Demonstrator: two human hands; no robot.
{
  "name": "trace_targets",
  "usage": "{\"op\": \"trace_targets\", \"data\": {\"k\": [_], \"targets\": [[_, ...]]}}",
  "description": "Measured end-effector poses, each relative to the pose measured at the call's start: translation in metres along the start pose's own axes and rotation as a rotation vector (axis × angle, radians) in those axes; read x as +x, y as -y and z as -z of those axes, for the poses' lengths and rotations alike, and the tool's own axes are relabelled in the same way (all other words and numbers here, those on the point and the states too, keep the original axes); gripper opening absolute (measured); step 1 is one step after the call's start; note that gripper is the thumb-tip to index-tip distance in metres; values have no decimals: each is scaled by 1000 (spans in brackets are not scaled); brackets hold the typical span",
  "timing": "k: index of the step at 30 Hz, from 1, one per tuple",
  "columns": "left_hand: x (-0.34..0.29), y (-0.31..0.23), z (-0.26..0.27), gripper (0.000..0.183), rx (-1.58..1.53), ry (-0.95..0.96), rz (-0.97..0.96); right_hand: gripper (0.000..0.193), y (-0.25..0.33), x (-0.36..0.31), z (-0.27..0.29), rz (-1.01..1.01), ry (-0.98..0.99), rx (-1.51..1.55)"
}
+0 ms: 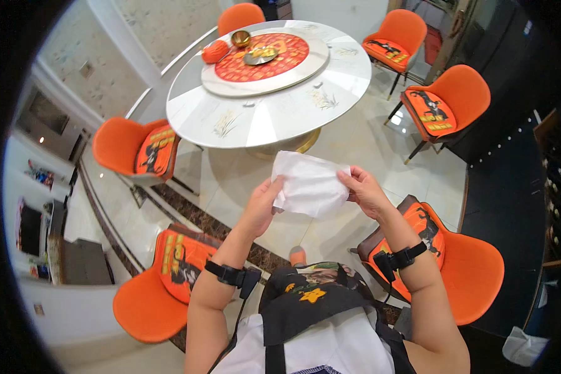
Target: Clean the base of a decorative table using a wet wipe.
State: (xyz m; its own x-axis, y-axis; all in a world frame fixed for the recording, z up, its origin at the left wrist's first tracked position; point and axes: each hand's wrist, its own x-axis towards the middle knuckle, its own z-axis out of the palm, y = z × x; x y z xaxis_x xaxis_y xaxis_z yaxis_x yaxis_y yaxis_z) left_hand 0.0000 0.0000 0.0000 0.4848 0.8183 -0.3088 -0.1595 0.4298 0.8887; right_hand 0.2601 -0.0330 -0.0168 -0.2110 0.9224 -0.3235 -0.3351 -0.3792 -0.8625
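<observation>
A thin white sheet, like a tissue or wipe (311, 185), is stretched between my two hands in front of my body. My left hand (265, 201) pinches its left edge between thumb and fingers. On the other side my right hand (363, 190) grips the right edge the same way. The sheet is spread out and slightly creased, held in the air short of the round white table (262, 128). Neither hand touches the table.
On the table, a turntable (318, 62) with a red patterned mat carries a metal dish (260, 56), a gold bowl (240, 39) and an orange round object (215, 52). Orange chairs stand around, one close at my left (149, 308) and one at my right (474, 274).
</observation>
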Motion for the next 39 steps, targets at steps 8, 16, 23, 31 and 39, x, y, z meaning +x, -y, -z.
{"op": "trace_targets", "data": {"k": [8, 16, 23, 31, 39], "targets": [[140, -15, -57, 43, -88, 147, -2, 33, 18, 28, 41, -32, -349, 313], [256, 27, -128, 54, 235, 254, 4, 31, 47, 104, 78, 116, -246, 333], [392, 58, -157, 52, 170, 198, 198, 34, 48, 196, 232, 0, -243, 376], [557, 68, -231, 41, 71, -82, 346, 53, 96, 228, 451, -359, -335, 200], [668, 85, -282, 38, -23, -87, 499, 32, 158, 269, 597, -230, -451, 238]]}}
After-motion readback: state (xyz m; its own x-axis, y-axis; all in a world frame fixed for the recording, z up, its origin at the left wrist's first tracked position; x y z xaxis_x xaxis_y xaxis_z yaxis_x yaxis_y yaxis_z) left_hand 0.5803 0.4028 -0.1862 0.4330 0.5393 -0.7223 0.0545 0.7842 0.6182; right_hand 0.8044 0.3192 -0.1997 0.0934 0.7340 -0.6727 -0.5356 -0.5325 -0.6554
